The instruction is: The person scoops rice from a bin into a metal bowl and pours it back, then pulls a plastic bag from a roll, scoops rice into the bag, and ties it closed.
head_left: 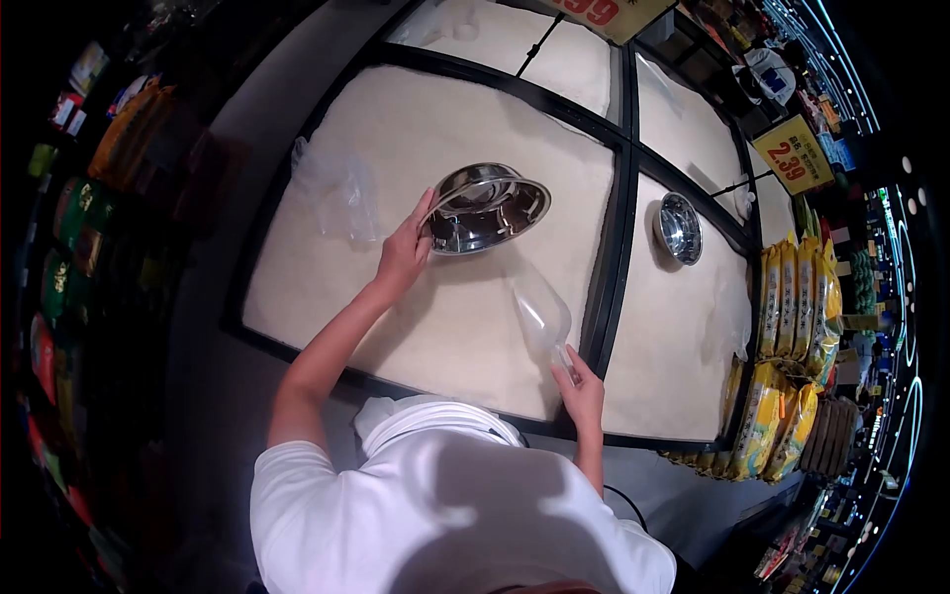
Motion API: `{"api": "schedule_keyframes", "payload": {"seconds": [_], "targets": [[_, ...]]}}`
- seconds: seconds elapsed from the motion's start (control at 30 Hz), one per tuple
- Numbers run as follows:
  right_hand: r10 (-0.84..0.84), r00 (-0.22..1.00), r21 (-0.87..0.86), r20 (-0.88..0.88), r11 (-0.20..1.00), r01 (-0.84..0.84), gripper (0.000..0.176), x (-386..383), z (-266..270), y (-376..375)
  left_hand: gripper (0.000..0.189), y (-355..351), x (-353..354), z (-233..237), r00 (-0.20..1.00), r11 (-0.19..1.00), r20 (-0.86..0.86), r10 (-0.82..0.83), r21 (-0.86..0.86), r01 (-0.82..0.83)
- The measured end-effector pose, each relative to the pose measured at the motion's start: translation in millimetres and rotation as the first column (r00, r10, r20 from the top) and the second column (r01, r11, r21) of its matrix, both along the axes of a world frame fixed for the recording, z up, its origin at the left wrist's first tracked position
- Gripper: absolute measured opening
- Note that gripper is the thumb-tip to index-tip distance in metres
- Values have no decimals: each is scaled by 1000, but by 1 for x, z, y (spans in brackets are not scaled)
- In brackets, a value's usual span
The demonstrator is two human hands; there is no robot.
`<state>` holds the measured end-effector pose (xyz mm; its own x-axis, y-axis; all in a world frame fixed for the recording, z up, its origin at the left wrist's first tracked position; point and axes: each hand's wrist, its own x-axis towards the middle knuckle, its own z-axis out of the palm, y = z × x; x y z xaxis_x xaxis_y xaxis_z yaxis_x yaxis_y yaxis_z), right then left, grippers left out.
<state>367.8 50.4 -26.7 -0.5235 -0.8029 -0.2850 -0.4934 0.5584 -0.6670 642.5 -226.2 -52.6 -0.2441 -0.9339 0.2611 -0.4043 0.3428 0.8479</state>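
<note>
My left hand (404, 255) is closed on the left rim of a shiny steel bowl (473, 234), which is tilted over a bin of pale, rice-like grain (396, 129). The inside of the bowl shows, with no grain visible in it. Lower right, my right hand (582, 389) grips the short handle of a clear plastic scoop (541, 309). The scoop's wide end points up and left toward the bowl, close over the grain. To the left of the bowl, a crumpled clear plastic bag (341, 188) lies on the grain.
Black dividers (614, 247) separate the neighbouring grain bins. A second steel bowl (678, 230) rests in the right bin. Yellow price signs (795, 155) stand on thin rods. Stacked yellow bags (782, 307) line the right side, and a person (770, 77) is at the far right.
</note>
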Motion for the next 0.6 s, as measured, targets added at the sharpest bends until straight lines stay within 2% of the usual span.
{"api": "schedule_keyframes", "payload": {"seconds": [0.03, 0.07, 0.1, 0.17, 0.3, 0.33, 0.43, 0.53, 0.6], "targets": [[-1, 1000, -30, 21, 1000, 2, 50, -6, 6, 0, 59, -6, -1, 3, 999, 982, 8, 39, 182, -40], [-19, 999, 27, 34, 999, 18, 49, -13, 15, 1, 46, -23, -5, -13, 992, 973, -72, 102, 213, -85], [2, 1000, 56, -6, 998, -2, 49, -14, 35, -3, 44, -40, -8, -17, 971, 951, -202, 132, 303, -66], [74, 993, 230, -88, 972, -52, 49, -19, 69, -10, 39, -71, -14, -21, 870, 888, -440, 223, 461, 6], [300, 941, 407, -155, 887, -216, 47, -27, 73, -23, 33, -140, -21, -38, 789, 833, -498, 361, 553, -32], [347, 922, 451, -170, 860, -240, 45, -20, 69, -33, 32, -153, -23, -36, 787, 832, -481, 386, 551, -71], [465, 858, 460, -216, 824, -331, 48, -2, 8, -61, 32, -193, -30, -45, 777, 824, -450, 441, 546, -151], [538, 807, 428, -245, 807, -407, 44, 23, -38, -86, 35, -218, -36, -51, 768, 788, -414, 488, 587, -184], [550, 805, 459, -222, 788, -411, 40, 26, -49, -91, 37, -236, -35, -78, 732, 770, -461, 502, 624, -135]]}}
